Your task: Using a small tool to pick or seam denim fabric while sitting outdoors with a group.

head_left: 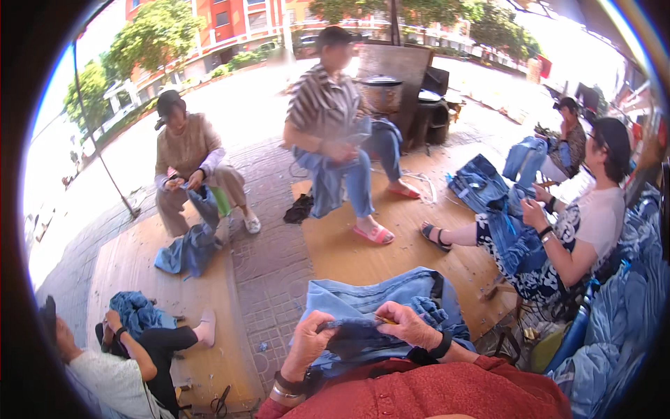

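Note:
A pair of light blue jeans point(349, 293) lies across my lap, bunched toward its right side. My left hand point(310, 343) is closed on a dark edge of the denim, thumb and fingers pinched together. Close to its right, my right hand point(410, 325) is also closed, its fingertips on a small yellow thing point(385, 320) at the same stretch of cloth. The kind of that yellow thing is too small to make out. Between both hands the held edge runs roughly level. Dark bands circle both wrists.
Cardboard sheets point(335, 260) cover parts of the paving. Seated people handle denim at the left and right, and another person point(328, 112) is in the middle. A large denim pile point(624, 307) rises beside me at right. A pot point(380, 94) stands farther back; a pole point(98, 133) is at left.

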Action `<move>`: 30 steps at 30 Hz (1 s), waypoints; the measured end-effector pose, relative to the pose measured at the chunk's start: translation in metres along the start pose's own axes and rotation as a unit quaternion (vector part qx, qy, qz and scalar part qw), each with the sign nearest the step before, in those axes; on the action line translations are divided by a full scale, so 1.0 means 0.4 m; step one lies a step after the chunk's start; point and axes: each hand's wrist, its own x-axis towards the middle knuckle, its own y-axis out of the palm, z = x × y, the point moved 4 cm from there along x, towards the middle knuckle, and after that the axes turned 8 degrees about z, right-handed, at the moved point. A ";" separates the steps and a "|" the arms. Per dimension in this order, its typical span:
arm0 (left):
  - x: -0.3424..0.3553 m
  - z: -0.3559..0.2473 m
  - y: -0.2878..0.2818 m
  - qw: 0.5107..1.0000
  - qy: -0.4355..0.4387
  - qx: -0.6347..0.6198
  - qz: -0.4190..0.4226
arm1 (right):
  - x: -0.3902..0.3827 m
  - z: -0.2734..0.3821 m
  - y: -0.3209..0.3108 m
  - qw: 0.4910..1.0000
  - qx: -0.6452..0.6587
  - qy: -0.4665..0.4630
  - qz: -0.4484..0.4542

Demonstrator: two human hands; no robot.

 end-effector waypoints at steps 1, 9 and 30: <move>0.003 0.044 0.002 1.000 -0.017 -0.009 0.013 | 0.002 -0.011 -0.007 1.000 -0.006 0.009 -0.011; 0.039 0.097 0.022 0.997 -0.056 -0.019 0.055 | 0.039 -0.054 -0.041 0.996 0.065 0.059 -0.023; 0.155 0.189 0.140 0.995 -0.086 0.019 0.046 | 0.050 -0.244 -0.158 0.984 0.119 0.124 0.041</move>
